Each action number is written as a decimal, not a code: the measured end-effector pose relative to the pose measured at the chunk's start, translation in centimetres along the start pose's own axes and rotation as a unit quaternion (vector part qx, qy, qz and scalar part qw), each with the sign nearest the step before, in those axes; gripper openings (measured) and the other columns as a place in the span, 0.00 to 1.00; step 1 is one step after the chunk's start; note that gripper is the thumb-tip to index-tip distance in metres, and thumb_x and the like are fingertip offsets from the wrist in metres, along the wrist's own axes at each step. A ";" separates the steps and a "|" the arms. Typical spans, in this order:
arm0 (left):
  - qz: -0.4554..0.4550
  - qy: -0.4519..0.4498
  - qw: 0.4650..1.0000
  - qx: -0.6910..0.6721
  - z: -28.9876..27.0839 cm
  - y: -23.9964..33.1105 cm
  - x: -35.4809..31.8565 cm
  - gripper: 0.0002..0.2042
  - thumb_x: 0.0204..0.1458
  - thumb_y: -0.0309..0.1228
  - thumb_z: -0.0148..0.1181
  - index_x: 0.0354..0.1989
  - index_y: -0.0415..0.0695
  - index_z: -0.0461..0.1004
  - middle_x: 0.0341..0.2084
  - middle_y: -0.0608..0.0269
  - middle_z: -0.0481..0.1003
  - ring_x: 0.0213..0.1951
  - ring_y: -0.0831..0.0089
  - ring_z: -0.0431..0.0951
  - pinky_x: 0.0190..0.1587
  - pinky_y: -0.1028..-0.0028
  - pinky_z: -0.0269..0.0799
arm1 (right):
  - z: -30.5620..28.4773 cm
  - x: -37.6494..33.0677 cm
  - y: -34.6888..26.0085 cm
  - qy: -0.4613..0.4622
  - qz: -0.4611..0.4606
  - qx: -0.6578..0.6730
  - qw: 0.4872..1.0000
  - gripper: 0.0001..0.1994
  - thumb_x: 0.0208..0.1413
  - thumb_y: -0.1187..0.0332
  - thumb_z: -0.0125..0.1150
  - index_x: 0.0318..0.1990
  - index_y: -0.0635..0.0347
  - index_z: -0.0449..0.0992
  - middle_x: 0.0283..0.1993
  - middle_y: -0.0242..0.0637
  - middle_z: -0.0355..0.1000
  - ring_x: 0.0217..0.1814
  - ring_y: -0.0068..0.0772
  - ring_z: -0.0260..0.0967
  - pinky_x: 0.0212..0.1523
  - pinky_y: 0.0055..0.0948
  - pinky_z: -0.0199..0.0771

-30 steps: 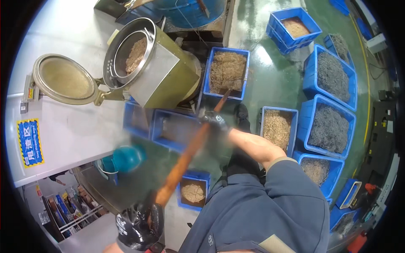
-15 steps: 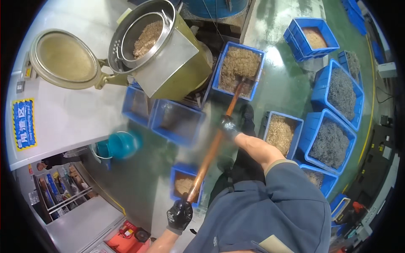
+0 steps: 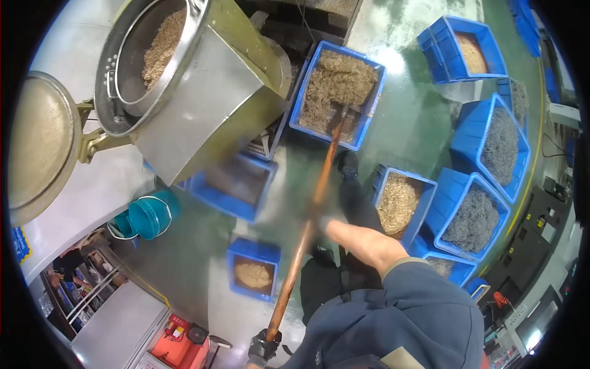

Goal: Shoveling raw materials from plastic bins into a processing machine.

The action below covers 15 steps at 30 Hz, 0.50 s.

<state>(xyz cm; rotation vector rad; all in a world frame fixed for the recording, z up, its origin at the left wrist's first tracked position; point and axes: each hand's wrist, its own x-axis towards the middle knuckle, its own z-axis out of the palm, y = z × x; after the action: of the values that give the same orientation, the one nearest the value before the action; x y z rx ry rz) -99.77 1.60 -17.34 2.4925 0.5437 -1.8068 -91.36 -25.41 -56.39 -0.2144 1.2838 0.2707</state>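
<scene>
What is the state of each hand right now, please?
Left hand: gloved in black, closed around the end of the long brown wooden shovel handle.
Right hand: blurred, closed on the same handle further along.

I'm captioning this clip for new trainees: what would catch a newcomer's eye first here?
Probably the long wooden shovel handle down the middle, its blade dug into the blue bin of tan shavings, gripped by the gloved left hand and the blurred right hand. At upper left, a tilted metal drum with open lid holds similar shavings.
</scene>
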 end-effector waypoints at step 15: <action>0.028 -0.088 0.982 -0.165 -0.9 -0.6 5.3 0.16 0.48 0.40 0.66 0.38 0.40 0.76 0.16 0.64 0.74 0.17 0.75 0.74 0.20 0.72 0.69 | -4.5 2.1 -6.4 -0.069 -0.034 -0.020 0.997 0.26 0.53 0.42 0.60 0.44 0.58 0.71 0.34 0.38 0.72 0.33 0.34 0.73 0.38 0.37 0.77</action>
<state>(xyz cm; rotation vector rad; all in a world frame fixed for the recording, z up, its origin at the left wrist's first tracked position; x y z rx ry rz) -97.66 3.79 -21.84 2.0892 0.6911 -1.7309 -92.88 -32.69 -59.61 -0.2676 1.1327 0.2493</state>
